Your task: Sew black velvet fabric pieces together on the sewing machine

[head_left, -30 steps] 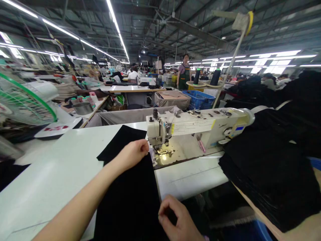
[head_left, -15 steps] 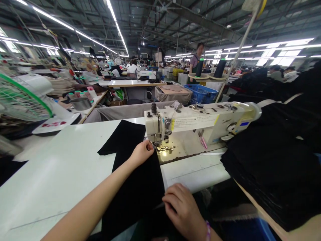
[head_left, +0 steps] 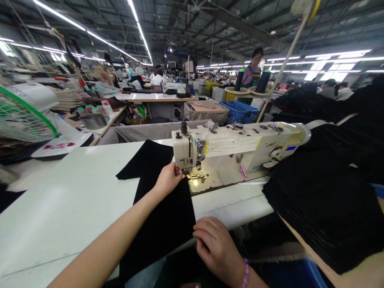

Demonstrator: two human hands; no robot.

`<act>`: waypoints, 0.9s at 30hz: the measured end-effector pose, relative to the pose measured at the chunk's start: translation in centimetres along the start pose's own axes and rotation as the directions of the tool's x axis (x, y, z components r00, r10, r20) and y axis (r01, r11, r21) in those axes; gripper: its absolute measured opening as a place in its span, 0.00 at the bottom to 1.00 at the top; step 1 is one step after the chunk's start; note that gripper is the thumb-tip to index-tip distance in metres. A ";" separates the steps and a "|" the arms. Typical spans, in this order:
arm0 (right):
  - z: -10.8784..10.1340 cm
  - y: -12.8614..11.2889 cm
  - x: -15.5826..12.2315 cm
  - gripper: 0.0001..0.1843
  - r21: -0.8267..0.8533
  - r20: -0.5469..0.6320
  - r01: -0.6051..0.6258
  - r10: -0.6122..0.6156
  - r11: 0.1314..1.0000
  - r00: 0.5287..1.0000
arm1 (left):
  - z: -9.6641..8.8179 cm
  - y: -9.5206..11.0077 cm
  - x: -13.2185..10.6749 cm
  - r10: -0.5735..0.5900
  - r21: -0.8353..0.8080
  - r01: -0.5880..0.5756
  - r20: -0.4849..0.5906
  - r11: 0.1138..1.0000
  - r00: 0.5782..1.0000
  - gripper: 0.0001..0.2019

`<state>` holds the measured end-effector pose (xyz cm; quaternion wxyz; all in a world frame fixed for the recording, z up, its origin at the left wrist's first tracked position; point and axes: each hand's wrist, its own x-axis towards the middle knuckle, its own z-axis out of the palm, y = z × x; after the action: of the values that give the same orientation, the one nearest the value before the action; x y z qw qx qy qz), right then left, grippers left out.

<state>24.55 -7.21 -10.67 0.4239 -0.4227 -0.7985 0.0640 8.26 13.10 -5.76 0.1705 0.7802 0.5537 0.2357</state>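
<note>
Fabric pile (head_left: pixel 330 200) sits near the sewing machine (head_left: pixel 234 140), scissors (head_left: pixel 241 169) beneath its arm.

Tube lights (head_left: pixel 141 33) above and beyond the hands (head_left: pixel 168 180) leave the roof (head_left: pixel 240 24) dim, glare pale on the counter (head_left: pixel 75 192) to their left, and the wide view stretches and softens toward its edges.
</note>
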 end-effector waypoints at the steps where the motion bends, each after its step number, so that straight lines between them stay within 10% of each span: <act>1: -0.2 0.0 0.0 0.15 0.005 0.004 0.010 -0.010 1.000 1.000 | -0.2 0.5 -1.1 0.019 0.025 -0.018 -0.036 1.000 0.999 0.08; 5: -0.7 -0.2 0.1 0.17 0.035 0.031 0.026 -0.027 0.999 0.999 | -1.0 2.4 -8.0 0.235 0.047 -0.239 0.065 0.970 0.970 0.02; 10: -0.8 0.3 1.2 0.18 0.068 0.045 0.003 -0.006 0.998 0.999 | -1.2 2.1 -14.5 0.644 -0.021 -0.653 0.190 0.757 0.741 0.12; 14: -0.2 1.5 2.8 0.18 0.054 0.024 -0.006 0.004 0.999 1.000 | -1.4 1.1 -13.5 0.716 0.065 -0.727 0.135 0.683 0.685 0.14; 27: 1.0 5.0 8.4 0.12 -0.243 0.150 -0.103 0.142 0.965 0.979 | -1.2 -1.3 -7.1 0.685 0.063 -0.695 0.130 0.716 0.717 0.15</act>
<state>24.58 2.29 -8.36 0.2985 -0.5116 -0.8051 0.0304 4.62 6.83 -6.68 0.0548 0.9489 0.2255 0.2139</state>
